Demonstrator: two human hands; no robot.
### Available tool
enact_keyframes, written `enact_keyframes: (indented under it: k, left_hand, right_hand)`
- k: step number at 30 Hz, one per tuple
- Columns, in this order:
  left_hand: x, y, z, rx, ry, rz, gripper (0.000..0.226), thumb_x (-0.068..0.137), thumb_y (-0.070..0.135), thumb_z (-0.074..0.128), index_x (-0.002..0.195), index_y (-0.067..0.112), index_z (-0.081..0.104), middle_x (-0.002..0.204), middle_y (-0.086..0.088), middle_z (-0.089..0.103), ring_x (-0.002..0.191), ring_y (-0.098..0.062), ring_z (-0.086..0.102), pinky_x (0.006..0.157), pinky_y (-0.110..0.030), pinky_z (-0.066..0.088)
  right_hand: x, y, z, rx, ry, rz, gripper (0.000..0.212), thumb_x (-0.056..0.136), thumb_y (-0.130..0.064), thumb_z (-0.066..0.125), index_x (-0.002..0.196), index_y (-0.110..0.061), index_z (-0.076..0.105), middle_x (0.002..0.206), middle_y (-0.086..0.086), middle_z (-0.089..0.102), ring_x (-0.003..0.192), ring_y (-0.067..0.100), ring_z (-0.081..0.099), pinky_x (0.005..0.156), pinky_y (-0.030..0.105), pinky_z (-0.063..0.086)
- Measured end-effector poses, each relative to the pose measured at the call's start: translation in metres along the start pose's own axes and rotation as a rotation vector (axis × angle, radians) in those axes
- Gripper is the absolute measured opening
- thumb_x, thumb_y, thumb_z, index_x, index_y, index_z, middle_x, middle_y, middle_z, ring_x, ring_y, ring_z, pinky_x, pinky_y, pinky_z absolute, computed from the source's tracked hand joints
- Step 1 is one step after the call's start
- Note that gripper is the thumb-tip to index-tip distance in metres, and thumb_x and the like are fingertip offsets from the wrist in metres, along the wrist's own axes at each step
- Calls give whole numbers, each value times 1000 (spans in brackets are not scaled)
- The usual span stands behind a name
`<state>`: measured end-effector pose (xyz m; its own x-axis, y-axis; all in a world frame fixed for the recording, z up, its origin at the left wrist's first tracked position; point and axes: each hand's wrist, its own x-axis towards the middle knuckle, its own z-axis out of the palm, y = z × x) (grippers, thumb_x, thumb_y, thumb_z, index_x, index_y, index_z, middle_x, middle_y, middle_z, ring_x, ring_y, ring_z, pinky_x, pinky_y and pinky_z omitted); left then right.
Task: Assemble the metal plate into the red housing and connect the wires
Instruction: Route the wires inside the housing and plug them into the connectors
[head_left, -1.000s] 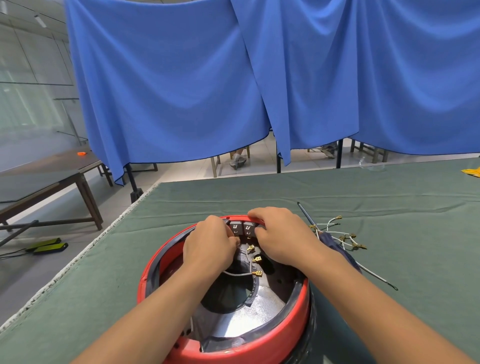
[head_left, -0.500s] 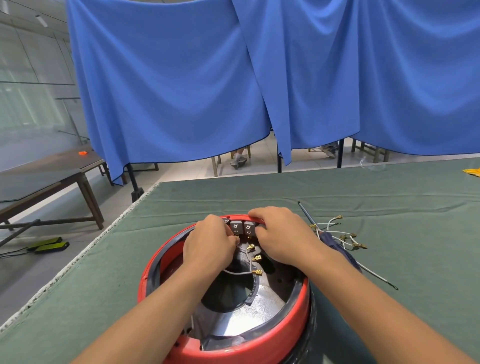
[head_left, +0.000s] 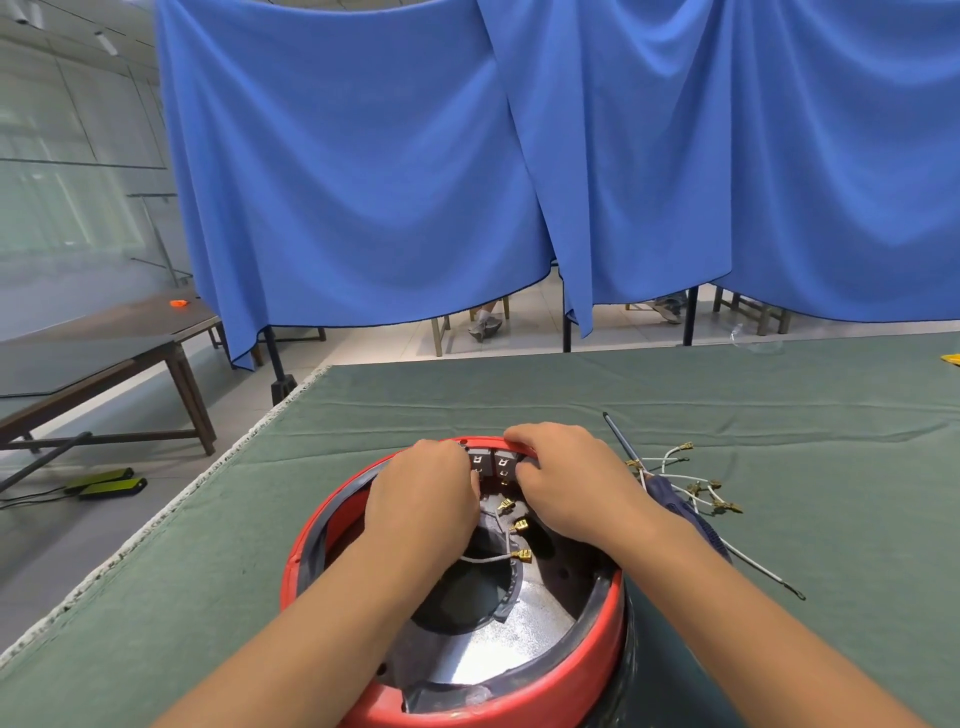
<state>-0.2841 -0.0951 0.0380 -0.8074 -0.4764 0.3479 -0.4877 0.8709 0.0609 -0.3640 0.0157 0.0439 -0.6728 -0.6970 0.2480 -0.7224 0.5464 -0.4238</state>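
Working at the far rim of the red housing (head_left: 561, 691), both hands were curled around the grey terminal blocks (head_left: 491, 462). The left hand (head_left: 423, 501) had fingers bent inward, its grasp hidden. The right hand (head_left: 563, 480) gripped the rim, its fingertips hidden. The metal plate (head_left: 498, 649) lay seated below the wrists. Brass-tipped wires (head_left: 514, 540) hung unconnected between the hands; spare wires (head_left: 691, 486) lay right of the right hand. Risk: a blind push could bend a terminal or mis-seat it.
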Motion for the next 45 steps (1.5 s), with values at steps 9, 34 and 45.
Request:
enact_keyframes:
  k: [9, 34, 45]
  left_hand:
    - [-2, 3, -16, 131, -62, 148, 20, 86, 12, 57, 101, 22, 65, 104, -3, 61, 95, -28, 60, 63, -31, 34]
    - [-5, -19, -8, -162, 21, 343, 23, 94, 12, 49, 89, 26, 31, 94, 3, 46, 80, -25, 50, 72, -36, 41]
    - [-2, -20, 1, -386, 13, 24, 18, 80, 3, 65, 85, 20, 62, 91, 0, 61, 88, -19, 57, 78, -29, 47]
  right_hand:
    - [1, -1, -1, 31, -5, -4, 25, 88, -15, 45, 107, -16, 61, 105, 4, 65, 96, 29, 57, 81, 39, 49]
    - [2, 1, 1, 92, 16, 6, 27, 86, -19, 49, 110, -20, 62, 107, 1, 66, 101, 27, 57, 85, 39, 49]
    - [1, 0, 1, 66, 10, -13, 34, 84, -32, 62, 116, -22, 60, 112, -2, 65, 104, 22, 59, 85, 35, 49]
